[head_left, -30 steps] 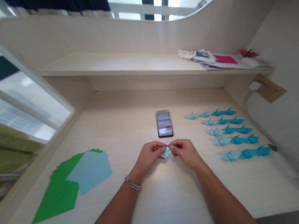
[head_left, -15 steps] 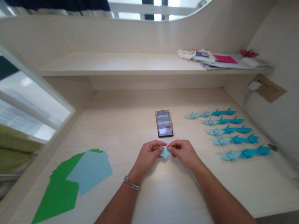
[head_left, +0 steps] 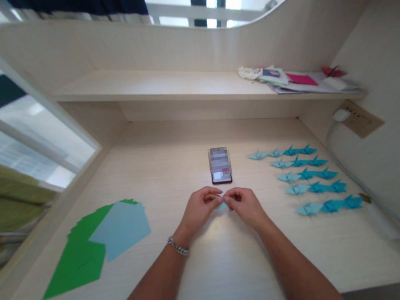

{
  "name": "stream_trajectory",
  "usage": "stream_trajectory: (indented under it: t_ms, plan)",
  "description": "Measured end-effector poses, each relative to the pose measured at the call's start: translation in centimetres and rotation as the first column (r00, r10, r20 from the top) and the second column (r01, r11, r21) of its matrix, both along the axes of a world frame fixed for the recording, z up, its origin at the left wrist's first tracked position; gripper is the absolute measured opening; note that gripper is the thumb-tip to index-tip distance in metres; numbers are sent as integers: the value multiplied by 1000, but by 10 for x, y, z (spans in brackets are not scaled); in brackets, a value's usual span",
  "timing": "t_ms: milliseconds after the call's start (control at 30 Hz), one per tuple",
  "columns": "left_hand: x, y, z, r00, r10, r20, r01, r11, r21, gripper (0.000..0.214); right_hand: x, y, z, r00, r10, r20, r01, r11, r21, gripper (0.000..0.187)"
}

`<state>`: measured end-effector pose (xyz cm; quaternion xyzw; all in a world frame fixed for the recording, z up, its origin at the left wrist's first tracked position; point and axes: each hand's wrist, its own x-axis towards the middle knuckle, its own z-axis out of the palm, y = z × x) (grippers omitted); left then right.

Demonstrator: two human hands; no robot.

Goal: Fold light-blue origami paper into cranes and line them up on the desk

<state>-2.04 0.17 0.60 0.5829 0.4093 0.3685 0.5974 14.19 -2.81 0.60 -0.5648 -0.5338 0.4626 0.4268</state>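
Just in front of the phone, a small folded piece of light blue paper [head_left: 222,207] is pinched between my two hands, mostly covered by the fingers. My left hand [head_left: 203,204], with a chain bracelet on its wrist, grips it from the left with thumb and fingers. From the other side my right hand [head_left: 243,202] pinches its right edge. The thumbs nearly meet over the paper. To the right lie several rows of folded blue paper cranes [head_left: 332,205], going from pale to deeper blue.
A phone [head_left: 220,166] lies beyond my hands. Green paper sheets [head_left: 78,264] and light blue sheets [head_left: 125,228] are fanned out at the left. Papers [head_left: 301,78] rest on the shelf [head_left: 162,87] at the back. A plug [head_left: 341,115] with a cable sits in the right wall socket.
My left thumb has shifted slightly right and the fingers cover more of the paper, so less of its pale face shows. Everything else stays in place.
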Motion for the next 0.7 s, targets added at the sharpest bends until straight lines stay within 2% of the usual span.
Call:
stream_trajectory:
  t_ms: [300, 467, 600, 700]
  plan:
    - [1, -3, -1, 998, 59, -10, -57, 991, 122, 14, -1, 0, -5, 996, 19, 90, -18, 1000, -13, 17]
    - [1, -1, -1, 997, 62, -34, -59, 995, 84, 21, 0, 0, -5, 987, -12, 161, 7, 999, 31, 18]
    - [1, 1, -3, 996, 7, -84, -5, 1000, 15, 24, -2, 0, -6, 988, -24, 151, 16, 998, 56, 19]
    - [1, 1, -6, 988, 7, -153, 4, 998, 70, 26, -3, 1, -7, 991, -24, 132, 18, 999, 47, 19]
